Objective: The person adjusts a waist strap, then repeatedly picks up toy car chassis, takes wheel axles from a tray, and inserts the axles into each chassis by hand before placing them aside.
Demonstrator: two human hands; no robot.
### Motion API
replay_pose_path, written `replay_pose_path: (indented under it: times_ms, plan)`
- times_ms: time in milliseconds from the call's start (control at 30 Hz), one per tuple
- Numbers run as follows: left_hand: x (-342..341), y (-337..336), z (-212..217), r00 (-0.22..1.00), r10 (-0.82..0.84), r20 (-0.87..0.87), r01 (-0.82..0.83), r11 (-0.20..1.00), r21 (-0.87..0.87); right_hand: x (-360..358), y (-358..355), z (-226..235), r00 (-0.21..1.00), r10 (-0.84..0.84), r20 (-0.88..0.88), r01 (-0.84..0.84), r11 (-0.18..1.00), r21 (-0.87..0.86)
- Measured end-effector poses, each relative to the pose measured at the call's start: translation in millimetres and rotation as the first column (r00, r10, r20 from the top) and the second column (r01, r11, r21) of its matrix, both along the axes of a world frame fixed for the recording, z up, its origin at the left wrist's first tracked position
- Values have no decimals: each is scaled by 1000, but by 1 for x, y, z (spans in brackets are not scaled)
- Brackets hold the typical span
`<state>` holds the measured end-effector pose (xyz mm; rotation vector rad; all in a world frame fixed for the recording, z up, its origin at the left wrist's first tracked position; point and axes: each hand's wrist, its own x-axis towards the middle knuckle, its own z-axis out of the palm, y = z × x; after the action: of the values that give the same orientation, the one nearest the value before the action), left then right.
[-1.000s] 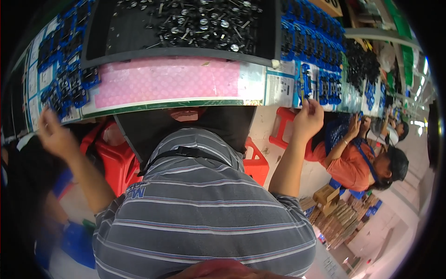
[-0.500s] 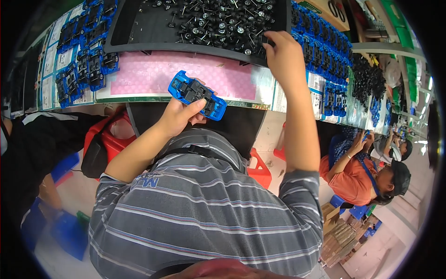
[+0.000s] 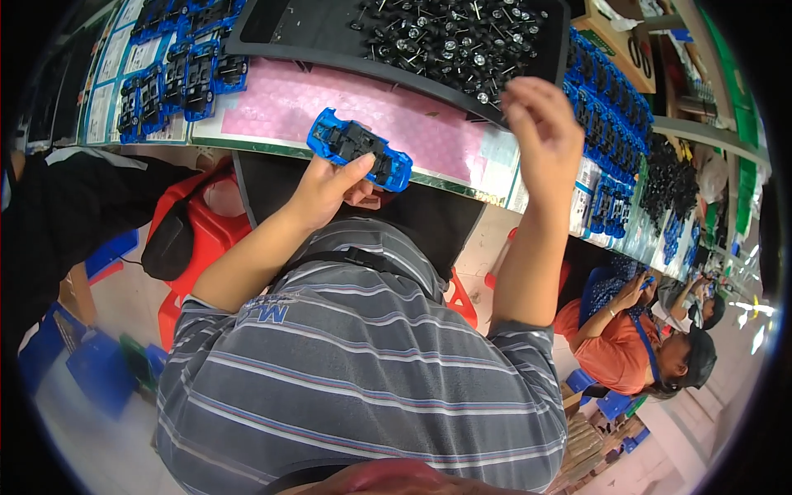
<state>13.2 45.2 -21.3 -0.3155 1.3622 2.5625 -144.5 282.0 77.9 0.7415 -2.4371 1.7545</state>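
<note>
My left hand (image 3: 334,183) is closed round a blue toy car body (image 3: 361,150) with its black underside facing up. The thumb presses on that underside, and no wheels show on it. Over the right front edge of a black tray (image 3: 330,64) is my right hand (image 3: 544,136), slightly blurred. Its fingers are curled toward the thumb, and whatever lies between their tips is hidden. A heap of small black wheels on metal axles (image 3: 454,41) covers the tray's middle and right.
Rows of blue toy cars (image 3: 194,78) lie underside up left of the tray, and more blue cars (image 3: 606,107) to its right. Pink bubble wrap (image 3: 280,103) lies before the tray. Red stools (image 3: 202,214) stand below. A co-worker in orange (image 3: 610,355) sits at right, another person at left.
My view has turned, so the bench appears shifted. My right hand has drawn back slightly toward me from the wheels, its fingers curling more. My left hand still holds the car body.
</note>
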Motion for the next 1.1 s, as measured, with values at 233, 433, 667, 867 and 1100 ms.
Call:
replay_pose_path:
  times_ms: [233, 433, 667, 867, 1100]
  plan:
    - [-13, 16, 10, 998, 63, -9, -63, 998, -11, 89, -45, -19, 997, 74, -12, -69, 968, 242]
    - [-14, 12, -9, 992, -90, -85, 86, 995, -41, 87, -42, -30, 986, 138, -92, -97, 929, 356]
    - [-7, 9, -7, 997, -46, -66, 48, 998, 34, 31, -20, -6, 948, -17, -318, 131, 930, 342]
    - [-4, 7, -9, 997, -25, -78, 27, 999, 23, -78, 11, -25, 979, 161, -123, 6, 582, 813]
    - [1, 9, -6, 999, 18, -37, -17, 1000, 18, -88, -7, -27, 979, 90, 183, -201, 581, 789]
